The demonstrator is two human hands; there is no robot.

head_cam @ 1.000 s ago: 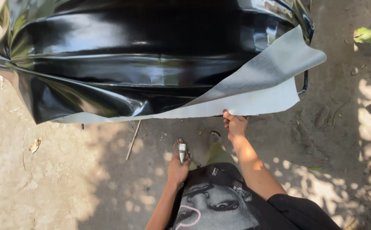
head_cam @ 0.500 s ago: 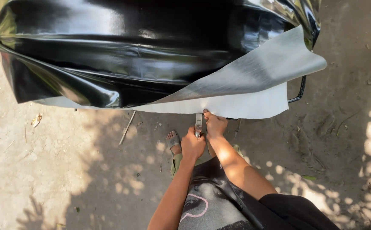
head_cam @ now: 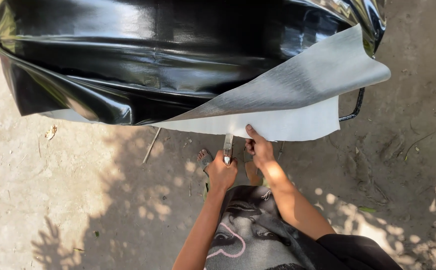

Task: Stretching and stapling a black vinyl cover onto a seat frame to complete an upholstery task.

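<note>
Left hand (head_cam: 221,172) clenched on cutter (head_cam: 227,148) at sheet (head_cam: 288,107) near edge. Right hand (head_cam: 259,149) pinches that edge beside blade. Sheet looks thin, floppy, slick; best gripped taut near cut.

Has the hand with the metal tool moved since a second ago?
Yes. The left hand with the metal tool rose toward the sheet's pale edge, beside the right hand.

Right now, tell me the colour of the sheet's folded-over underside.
Pale grey-white underside, against the glossy black top; the head view shows it.
</note>
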